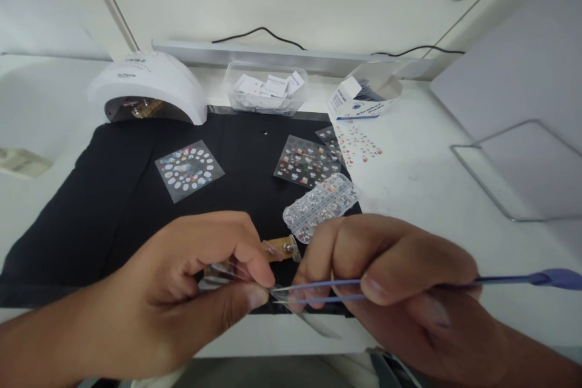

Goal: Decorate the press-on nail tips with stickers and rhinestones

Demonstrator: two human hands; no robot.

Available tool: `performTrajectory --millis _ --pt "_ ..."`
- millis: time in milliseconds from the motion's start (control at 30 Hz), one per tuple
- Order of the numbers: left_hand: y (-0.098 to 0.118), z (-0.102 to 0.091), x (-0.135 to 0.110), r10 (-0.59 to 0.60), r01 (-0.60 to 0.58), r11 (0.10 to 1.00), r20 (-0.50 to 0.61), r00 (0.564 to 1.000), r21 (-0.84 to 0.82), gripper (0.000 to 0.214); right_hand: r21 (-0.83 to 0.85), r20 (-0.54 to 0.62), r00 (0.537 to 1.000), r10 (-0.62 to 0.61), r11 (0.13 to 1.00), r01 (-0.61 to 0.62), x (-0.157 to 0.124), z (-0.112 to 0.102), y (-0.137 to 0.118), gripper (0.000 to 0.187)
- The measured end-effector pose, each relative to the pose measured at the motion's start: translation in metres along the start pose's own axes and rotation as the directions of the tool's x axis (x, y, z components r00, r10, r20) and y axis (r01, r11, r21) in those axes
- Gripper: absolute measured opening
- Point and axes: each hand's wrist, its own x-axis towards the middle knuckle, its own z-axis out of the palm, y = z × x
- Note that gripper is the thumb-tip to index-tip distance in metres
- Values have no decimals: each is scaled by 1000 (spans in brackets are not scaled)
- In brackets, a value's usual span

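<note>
My left hand [200, 297] pinches a thin clear sheet [313, 321] between thumb and forefinger, most of it hidden behind the hand. In my right hand [404, 273] are blue tweezers [336, 291], pointing left. Their two tips are slightly apart at the sheet's edge, close to my left fingertips; whether they touch it I cannot tell. Just beyond the hands, partly covered by them, a wooden holder [284, 248] with pinkish nail tips lies on the black mat. A clear compartment case [322, 206] of small rhinestones sits behind my right hand.
Nail sticker sheets [190, 170] [307, 160] lie on the black mat [109, 176]. A white nail lamp [154, 85] stands back left with a wooden piece inside. Behind are a clear tub [268, 103] of alcohol pads and an alcohol pad box [364, 97]. A wire frame [495, 212] is at right.
</note>
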Motion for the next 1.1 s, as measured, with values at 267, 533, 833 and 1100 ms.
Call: performTrajectory --millis 267,533,833,1100 --pt "0 1 -2 -2 2 1000 2 1000 5 19 -21 -3 1000 20 1000 -20 0 1 3 22" --pt "0 -1 -3 3 -3 999 -8 1000 54 21 -27 43 999 9 1000 -8 4 0 -2 31" --pt "1 0 -3 -1 2 999 -6 1000 45 20 -22 27 999 37 999 -36 4 -1 -2 28" --pt "1 2 -1 -14 16 999 -43 999 40 18 -43 -7 997 75 996 -75 3 1 -4 29"
